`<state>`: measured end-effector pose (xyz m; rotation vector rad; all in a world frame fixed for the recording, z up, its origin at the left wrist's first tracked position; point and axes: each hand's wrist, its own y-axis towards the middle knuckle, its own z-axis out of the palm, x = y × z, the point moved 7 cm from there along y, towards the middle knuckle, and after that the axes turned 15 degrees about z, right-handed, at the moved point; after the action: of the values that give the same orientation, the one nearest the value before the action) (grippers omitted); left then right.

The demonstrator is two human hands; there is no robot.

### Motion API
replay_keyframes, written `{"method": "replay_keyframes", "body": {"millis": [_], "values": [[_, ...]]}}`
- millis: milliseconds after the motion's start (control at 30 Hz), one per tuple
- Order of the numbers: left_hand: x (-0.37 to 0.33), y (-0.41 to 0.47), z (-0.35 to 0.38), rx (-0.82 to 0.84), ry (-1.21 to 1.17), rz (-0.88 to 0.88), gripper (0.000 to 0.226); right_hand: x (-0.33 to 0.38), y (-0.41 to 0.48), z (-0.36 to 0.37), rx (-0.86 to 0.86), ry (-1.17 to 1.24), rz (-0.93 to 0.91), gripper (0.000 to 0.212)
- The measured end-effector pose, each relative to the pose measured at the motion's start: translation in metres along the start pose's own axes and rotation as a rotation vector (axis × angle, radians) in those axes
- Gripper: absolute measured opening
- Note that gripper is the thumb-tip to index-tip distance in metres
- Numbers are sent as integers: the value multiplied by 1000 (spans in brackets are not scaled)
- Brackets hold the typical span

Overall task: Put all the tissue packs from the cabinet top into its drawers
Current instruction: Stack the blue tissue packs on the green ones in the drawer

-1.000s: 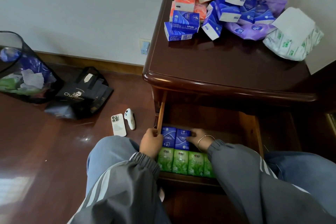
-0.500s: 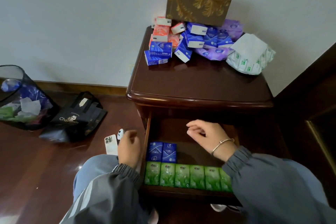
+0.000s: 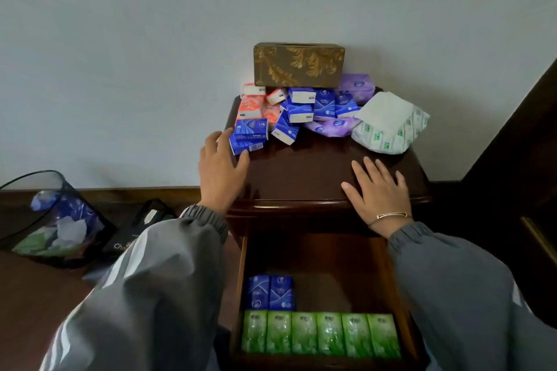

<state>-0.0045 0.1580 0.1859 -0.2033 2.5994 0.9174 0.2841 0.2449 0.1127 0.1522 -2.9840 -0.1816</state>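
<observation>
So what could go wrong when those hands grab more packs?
The left hand reaches for two stacked blue packs near the left edge of the cabinet top; a nudge might knock them to the floor. The heap behind is jumbled, so pulling one pack could make others slide.

Left hand (image 3: pixel 221 172) hovers, fingers spread, beside blue tissue packs (image 3: pixel 248 137); right hand (image 3: pixel 378 193) lies flat on cabinet top (image 3: pixel 301 175).

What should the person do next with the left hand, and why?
Probably close the left hand round the stacked blue packs at the pile's near left corner. It is spread open beside them, holding nothing, and the open drawer has bare floor next to the two blue packs stored there.
</observation>
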Motion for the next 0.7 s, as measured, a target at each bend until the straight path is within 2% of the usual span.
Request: {"method": "replay_keyframes", "body": {"millis": [133,267,333,467,700], "values": [[6,34,41,292,279,134,70,0,0,-4,-46,27,10,58],[27,44,68,501,326,188,76,1,-3,-9,-68,34,33,64],[30,44,69,489,268,204,73,2,-4,-10,-75,35,36,67],[25,35,53,315,196,255,56,3,-5,-11,-100,40,21,68],[24,5,46,159,22,173,47,2,-6,-12,-62,55,33,65]]}}
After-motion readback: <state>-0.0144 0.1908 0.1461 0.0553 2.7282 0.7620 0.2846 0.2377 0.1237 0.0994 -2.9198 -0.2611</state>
